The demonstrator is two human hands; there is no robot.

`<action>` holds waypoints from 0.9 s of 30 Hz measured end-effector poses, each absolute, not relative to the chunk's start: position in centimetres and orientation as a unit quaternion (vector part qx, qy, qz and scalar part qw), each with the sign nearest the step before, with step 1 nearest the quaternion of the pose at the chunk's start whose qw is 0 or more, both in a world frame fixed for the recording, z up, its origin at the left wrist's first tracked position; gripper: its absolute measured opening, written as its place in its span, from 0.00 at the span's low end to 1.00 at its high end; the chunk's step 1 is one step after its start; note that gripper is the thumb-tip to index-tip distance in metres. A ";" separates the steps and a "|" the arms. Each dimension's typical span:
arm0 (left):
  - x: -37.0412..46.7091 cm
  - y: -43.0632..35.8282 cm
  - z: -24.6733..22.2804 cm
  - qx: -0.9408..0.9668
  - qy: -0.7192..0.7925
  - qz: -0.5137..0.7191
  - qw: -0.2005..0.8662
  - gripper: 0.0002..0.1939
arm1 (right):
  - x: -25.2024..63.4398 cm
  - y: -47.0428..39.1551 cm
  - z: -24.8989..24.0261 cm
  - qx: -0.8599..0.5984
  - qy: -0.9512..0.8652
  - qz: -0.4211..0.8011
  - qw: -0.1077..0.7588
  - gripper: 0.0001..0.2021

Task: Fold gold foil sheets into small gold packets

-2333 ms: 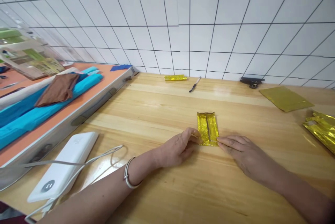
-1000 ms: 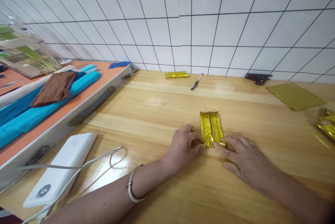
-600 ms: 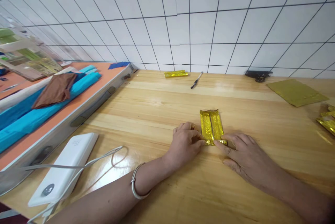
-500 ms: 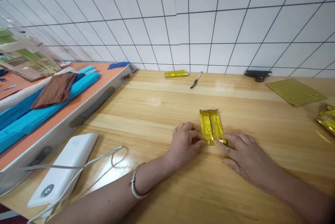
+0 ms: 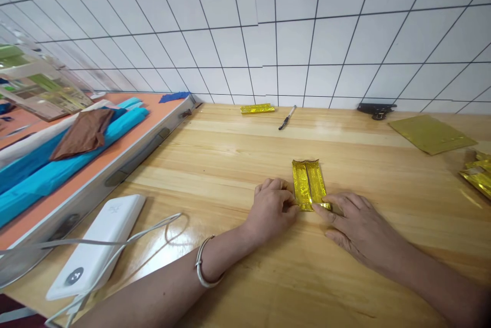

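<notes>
A folded piece of gold foil (image 5: pixel 309 182) lies on the wooden table with a seam down its middle. My left hand (image 5: pixel 271 208) is closed at the foil's lower left corner, thumb and index finger pinching its edge. At the lower right corner is my right hand (image 5: pixel 353 223), its fingertips pressed on the foil's near edge beside a small shiny folded bit. The undersides of the fingers on both hands are hidden.
Behind the foil lie a gold strip (image 5: pixel 258 108) and a pen (image 5: pixel 287 117). A black clip (image 5: pixel 377 110), a gold sheet (image 5: pixel 432 134) and crumpled foil (image 5: pixel 479 174) are at right. At left are a white power bank (image 5: pixel 95 246) with cables and blue rolls (image 5: pixel 76 161).
</notes>
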State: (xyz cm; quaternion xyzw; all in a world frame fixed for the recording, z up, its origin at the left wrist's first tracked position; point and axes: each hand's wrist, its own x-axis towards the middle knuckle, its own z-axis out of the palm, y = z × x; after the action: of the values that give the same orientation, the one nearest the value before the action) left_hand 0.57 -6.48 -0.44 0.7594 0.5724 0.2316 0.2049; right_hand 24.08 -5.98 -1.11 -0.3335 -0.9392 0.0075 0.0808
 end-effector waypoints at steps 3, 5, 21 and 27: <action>0.6 -6.5 -0.6 0.766 0.569 0.230 0.193 0.04 | 24.1 -6.0 -1.1 -0.330 -0.940 0.007 0.087 0.21; 0.6 -6.5 -0.7 0.769 0.568 0.227 0.187 0.03 | 24.1 -6.0 -1.0 -0.330 -0.940 0.007 0.085 0.22; 0.8 -7.7 -0.3 0.850 0.478 0.191 0.115 0.15 | 23.9 -6.3 -0.5 -0.339 -0.938 0.015 0.063 0.22; 0.5 -8.0 0.1 0.905 0.404 0.124 0.059 0.09 | 24.0 -6.2 -0.5 -0.336 -0.939 0.009 0.069 0.21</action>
State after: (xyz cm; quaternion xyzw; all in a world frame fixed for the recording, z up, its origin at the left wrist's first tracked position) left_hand 0.50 -8.02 0.10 0.9045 0.4037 0.1240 0.0591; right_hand 24.01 -6.15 -0.53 -0.3363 -0.9392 0.0089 0.0690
